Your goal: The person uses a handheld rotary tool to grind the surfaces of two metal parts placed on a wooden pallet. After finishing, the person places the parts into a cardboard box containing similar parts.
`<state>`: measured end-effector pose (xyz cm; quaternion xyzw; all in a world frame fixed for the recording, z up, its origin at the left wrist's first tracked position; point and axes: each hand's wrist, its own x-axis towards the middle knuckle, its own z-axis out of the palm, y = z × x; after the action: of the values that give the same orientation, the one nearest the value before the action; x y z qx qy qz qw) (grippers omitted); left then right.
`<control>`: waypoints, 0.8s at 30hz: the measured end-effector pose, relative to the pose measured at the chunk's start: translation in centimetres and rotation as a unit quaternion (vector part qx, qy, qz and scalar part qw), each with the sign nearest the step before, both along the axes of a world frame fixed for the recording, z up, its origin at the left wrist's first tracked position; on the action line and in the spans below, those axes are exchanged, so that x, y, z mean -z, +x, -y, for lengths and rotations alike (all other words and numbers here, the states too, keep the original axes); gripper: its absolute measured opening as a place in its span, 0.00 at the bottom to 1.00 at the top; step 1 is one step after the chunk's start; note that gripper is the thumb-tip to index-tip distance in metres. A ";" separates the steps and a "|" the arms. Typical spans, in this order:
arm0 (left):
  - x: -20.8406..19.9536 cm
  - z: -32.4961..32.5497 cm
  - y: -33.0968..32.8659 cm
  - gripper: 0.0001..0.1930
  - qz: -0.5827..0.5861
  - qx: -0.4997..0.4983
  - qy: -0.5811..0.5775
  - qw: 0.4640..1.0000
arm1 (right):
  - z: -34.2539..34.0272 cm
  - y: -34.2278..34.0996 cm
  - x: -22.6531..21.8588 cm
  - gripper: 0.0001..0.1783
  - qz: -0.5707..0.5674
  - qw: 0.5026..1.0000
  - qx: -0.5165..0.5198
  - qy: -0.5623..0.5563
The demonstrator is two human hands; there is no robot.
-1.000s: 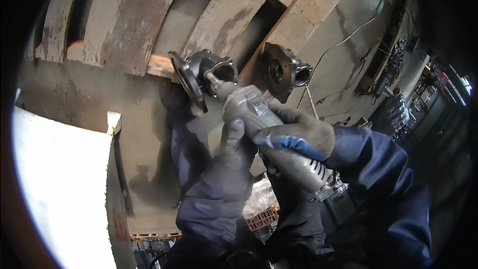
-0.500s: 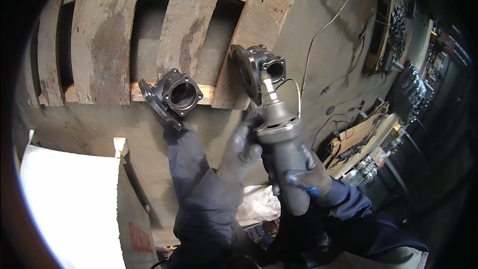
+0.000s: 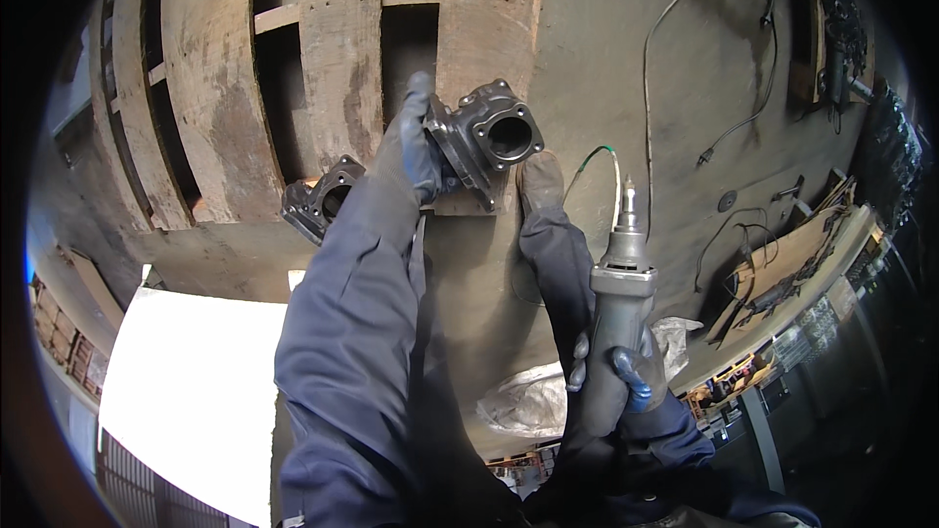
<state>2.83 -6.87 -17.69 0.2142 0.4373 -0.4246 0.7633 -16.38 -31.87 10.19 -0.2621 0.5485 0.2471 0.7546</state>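
My gloved left hand (image 3: 419,152) grips the flange of a dark metal pipe casting (image 3: 468,158), whose bolted-hole round opening faces up and right. The casting is by the front edge of a wooden pallet. My right hand (image 3: 634,376), in a grey and blue glove, is wrapped round the body of a grey straight grinder (image 3: 622,305). The grinder points away from me, and its slim tip stands apart from the casting. A second, similar casting (image 3: 328,199) lies at the pallet edge, partly hidden behind my left forearm.
The slatted wooden pallet (image 3: 342,68) spans the far left. A bright white panel (image 3: 196,391) stands at near left. Cables (image 3: 653,49) run over the floor on the right. My booted foot (image 3: 541,182) is right of the casting. A crumpled pale bag (image 3: 523,406) lies below.
My left hand has left the grinder's front and taken hold of the right-hand casting. The grinder has drawn back from that casting, to the right and nearer me. The view has shifted too.
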 end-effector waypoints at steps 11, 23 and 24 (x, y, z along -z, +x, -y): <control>-8.3 2.1 -4.7 0.16 0.219 0.193 0.261 0.920 | 3.5 -2.8 -0.1 0.31 -0.031 0.999 0.020 0.007; 0.6 2.6 -13.3 0.30 0.491 0.327 0.461 0.663 | 4.8 1.6 -0.4 0.37 -0.047 0.997 -0.048 0.022; 0.3 2.8 -13.1 0.31 0.509 0.324 0.452 0.657 | 4.7 2.1 -0.5 0.38 -0.053 0.996 -0.074 0.020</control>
<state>-10.32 -9.62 -18.04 0.8437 0.0217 -0.2196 0.4893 -14.28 -36.57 10.69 -0.2730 0.5618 0.3266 0.7094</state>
